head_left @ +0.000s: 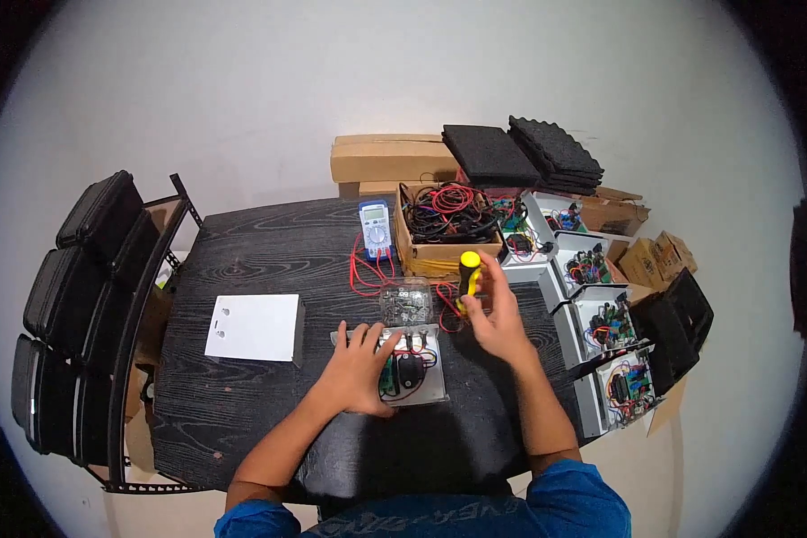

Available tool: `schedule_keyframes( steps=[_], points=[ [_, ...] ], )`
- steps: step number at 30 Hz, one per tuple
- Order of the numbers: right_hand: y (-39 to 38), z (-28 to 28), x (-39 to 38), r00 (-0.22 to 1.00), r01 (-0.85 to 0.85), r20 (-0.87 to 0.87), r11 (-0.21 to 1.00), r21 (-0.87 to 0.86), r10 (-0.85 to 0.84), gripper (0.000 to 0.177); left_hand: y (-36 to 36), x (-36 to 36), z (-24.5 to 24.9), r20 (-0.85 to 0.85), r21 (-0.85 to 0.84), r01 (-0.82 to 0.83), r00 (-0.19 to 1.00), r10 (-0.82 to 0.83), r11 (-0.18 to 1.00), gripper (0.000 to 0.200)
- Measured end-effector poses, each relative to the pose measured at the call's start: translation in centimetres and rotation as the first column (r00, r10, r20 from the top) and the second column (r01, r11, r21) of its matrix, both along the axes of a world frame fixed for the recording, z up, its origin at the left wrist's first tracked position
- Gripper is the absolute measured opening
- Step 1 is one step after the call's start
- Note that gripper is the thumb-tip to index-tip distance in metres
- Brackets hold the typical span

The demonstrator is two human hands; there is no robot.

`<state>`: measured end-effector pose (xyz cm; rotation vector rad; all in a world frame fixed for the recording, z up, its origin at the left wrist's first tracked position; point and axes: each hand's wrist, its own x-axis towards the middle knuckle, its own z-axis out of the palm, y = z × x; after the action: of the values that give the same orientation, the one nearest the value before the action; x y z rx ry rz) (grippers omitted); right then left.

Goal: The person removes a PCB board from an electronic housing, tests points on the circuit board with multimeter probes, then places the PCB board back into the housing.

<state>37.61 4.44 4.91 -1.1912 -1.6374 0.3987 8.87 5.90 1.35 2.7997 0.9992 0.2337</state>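
Note:
My left hand [359,369] lies spread over the left side of a white metal chassis [432,387], fingers across its back edge. Inside the chassis are a green circuit board [386,377], a black round-cornered component [411,368] and red and black wires; my hand hides part of the board. My right hand [496,309] is closed around a yellow and black screwdriver [469,280], held above the table right of the chassis. Its tip cannot be made out. Just behind the chassis stands a clear plastic box [406,303] with small metal parts in it.
A white cover [255,326] lies on the black table [233,242] at left. At the back are a multimeter [377,231] with red leads and a cardboard box [411,255] of cables. Several open chassis with boards [611,325] line the right edge. Black cases [54,386] fill a left rack.

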Motion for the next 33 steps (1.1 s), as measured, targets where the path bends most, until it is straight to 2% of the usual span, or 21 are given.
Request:
schedule_keyframes(
  steps=[1, 2, 4, 5, 11, 17, 20, 23, 26, 29, 32, 33],
  points=[
    [-0.4, -0.4, -0.9, 0.99, -0.044, -0.128, 0.996, 0.073, 0.054, 0.074, 0.0, 0.1, -0.1, -0.009, 0.003, 0.0, 1.0, 0.0, 1.0, 0.138],
    [-0.6, -1.1, -1.6, 0.949, -0.174, -0.258, 0.983, 0.057, 0.183, 0.075, 0.0, 0.2, -0.3, -0.004, 0.0, -0.003, 1.0, 0.003, 1.0, 0.138],
    [-0.2, -3.1, -2.9, 0.869, -0.314, -0.368, 0.943, 0.106, 0.331, 0.077, 0.0, 0.3, -0.5, 0.005, -0.003, -0.011, 1.0, 0.011, 1.0, 0.138],
    [-0.4, -3.5, -3.5, 0.853, -0.34, -0.397, 0.938, 0.068, 0.338, 0.079, 0.0, 0.3, -0.4, 0.002, -0.001, -0.014, 1.0, 0.014, 1.0, 0.138],
    [0.1, -5.5, -4.6, 0.901, -0.313, -0.324, 0.949, -0.028, 0.288, 0.08, 0.1, 0.3, -0.7, 0.009, 0.005, -0.021, 1.0, 0.021, 1.0, 0.139],
    [0.7, -6.8, -4.9, 0.932, -0.269, -0.267, 0.962, -0.049, 0.247, 0.078, 0.1, 0.2, -1.0, 0.0, 0.01, -0.023, 1.0, 0.023, 1.0, 0.14],
    [0.6, -6.5, -4.9, 0.959, -0.235, -0.175, 0.97, -0.06, 0.222, 0.079, 0.1, 0.1, -1.3, 0.001, 0.019, -0.022, 1.0, 0.022, 1.0, 0.141],
    [0.7, -6.5, -5.2, 0.95, -0.244, -0.204, 0.97, -0.021, 0.235, 0.08, 0.1, 0.1, -1.3, 0.016, 0.019, -0.02, 1.0, 0.019, 1.0, 0.142],
    [0.5, -6.6, -5.1, 0.949, -0.25, -0.215, 0.966, -0.06, 0.232, 0.077, 0.1, 0.0, -1.3, 0.027, 0.019, -0.014, 1.0, 0.014, 1.0, 0.143],
    [-0.3, -4.7, -5.0, 0.982, -0.164, 0.106, 0.982, 0.09, 0.154, 0.071, 0.0, 0.1, -1.4, 0.006, 0.023, -0.021, 1.0, 0.021, 1.0, 0.143],
    [-0.4, -2.7, -5.0, 0.948, -0.223, 0.263, 0.963, 0.149, 0.178, 0.069, 0.1, 0.0, -1.6, -0.01, 0.011, -0.024, 1.0, 0.024, 1.0, 0.144],
    [-0.3, -2.4, -5.1, 0.951, -0.222, 0.256, 0.959, 0.175, 0.173, 0.069, 0.1, 0.0, -1.7, -0.01, 0.013, -0.02, 1.0, 0.02, 1.0, 0.145]
  ],
)
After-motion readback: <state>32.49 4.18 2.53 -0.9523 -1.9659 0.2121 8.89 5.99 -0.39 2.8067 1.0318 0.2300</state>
